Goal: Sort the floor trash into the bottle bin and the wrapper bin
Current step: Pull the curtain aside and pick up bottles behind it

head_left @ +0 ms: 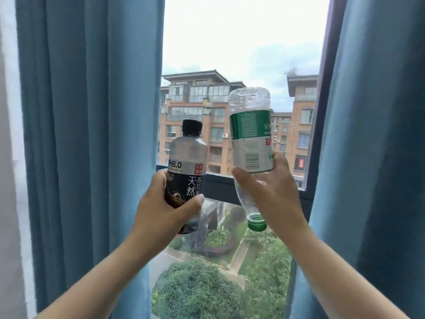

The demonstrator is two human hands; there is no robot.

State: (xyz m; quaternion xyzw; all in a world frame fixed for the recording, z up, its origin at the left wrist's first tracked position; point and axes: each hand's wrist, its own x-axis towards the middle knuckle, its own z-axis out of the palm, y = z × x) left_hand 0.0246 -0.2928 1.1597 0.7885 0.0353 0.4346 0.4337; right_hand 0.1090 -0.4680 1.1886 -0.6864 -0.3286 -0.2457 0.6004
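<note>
**Two bottles in hand, held up at the window**

Left hand (161, 203): fingers (195, 201) clamped round the dark bottle (187, 155), low on its black label. The thumb lies across the label's front. The other fingers wrap behind it and show only at the label's left edge. The bottle stands nearly upright with its black cap (192, 127) on top. The body above the label is clear grey plastic, and a silver band reads "PH8.0".

Right hand (273, 192): fingers (279, 157) clamped round the green bottle (250, 134). This bottle is upside down, green cap (257, 223) at the bottom and base at the top. I grip the clear shoulder just under the label, thumb on the left side and fingertips at the label's right edge. The label is green above and white below, with its print inverted.

Position: both bottles sit at centre frame, dark one left, green one right. They are near each other but apart, with a gap between them. The green bottle's base stands higher than the black cap.

Both forearms are bare and enter from the lower corners.

Surroundings: a blue curtain hangs at the left (92, 111) and another at the right (372, 134), parted over a window. A dark rail (220, 185) crosses behind the hands. Beyond the glass are orange-brown buildings (195, 107), pale sky at upper centre, and trees (195, 288) at lower centre.
</note>
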